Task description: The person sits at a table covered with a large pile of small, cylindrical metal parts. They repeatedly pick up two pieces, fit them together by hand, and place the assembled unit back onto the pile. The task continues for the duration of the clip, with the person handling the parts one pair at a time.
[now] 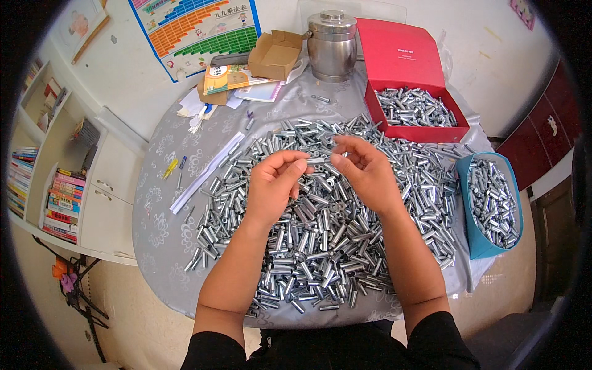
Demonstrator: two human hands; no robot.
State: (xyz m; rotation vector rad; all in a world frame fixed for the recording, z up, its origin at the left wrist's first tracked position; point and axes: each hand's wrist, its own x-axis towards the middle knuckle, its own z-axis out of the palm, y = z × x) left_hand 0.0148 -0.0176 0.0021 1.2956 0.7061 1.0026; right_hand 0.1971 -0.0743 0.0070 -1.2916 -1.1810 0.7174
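- Centrally, your left hand [269, 185] pinches a small metal tube [317, 161] over the heaped metal parts [320, 228] on the table [157, 231].
- Your right hand [372, 179] curls beside the tube's right end; whether it grips, I cannot tell.
- Farther right, a red box [425, 134] holds more.

Tubes [325, 219] on table [161, 206], canister [333, 52] behind

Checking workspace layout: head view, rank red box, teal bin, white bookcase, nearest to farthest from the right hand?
1. Red box: beyond the right hand, toward the right.
2. Teal bin: farther right, by the table edge.
3. White bookcase: far left, past the table.
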